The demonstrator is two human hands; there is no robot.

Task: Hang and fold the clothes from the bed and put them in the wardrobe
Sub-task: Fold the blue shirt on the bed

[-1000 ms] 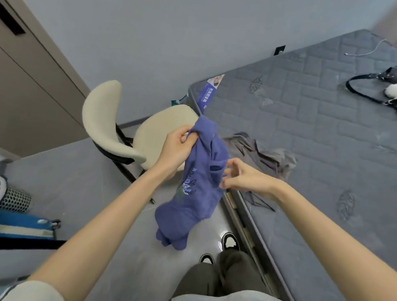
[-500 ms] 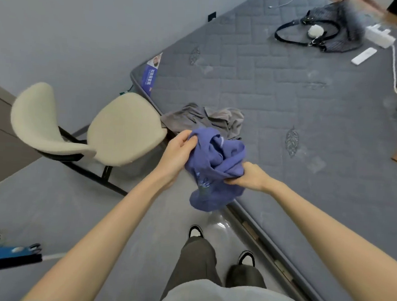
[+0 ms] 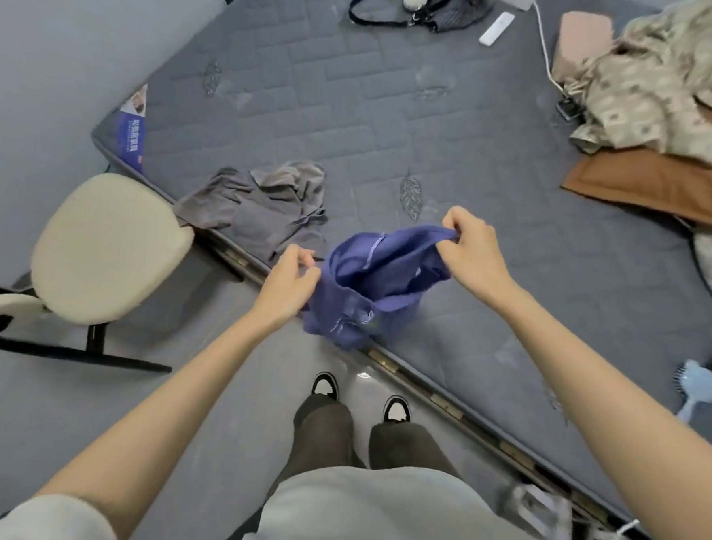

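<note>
- The left hand pinches one edge of the purple garment. Its grip is narrow, thumb against fingertips.
- The right hand pinches the opposite edge, higher and farther over the bed, with curled fingers holding the cloth.
- The garment is stretched open between the two grips. Its rest sags down, bunched, above the near edge of the bed.
- A grey garment lies crumpled on the bed, just beyond the left hand.
- A blue, white and red label sits at the mattress corner. It bears white characters, perhaps Chinese, too blurred to read.
- The mattress is grey and quilted, with no sheet on it.
- Farther off on it lie a black handbag, a patterned blanket and a brown pillow.
- A cream chair stands on the grey floor beside the bed, near a pale wall.
</note>
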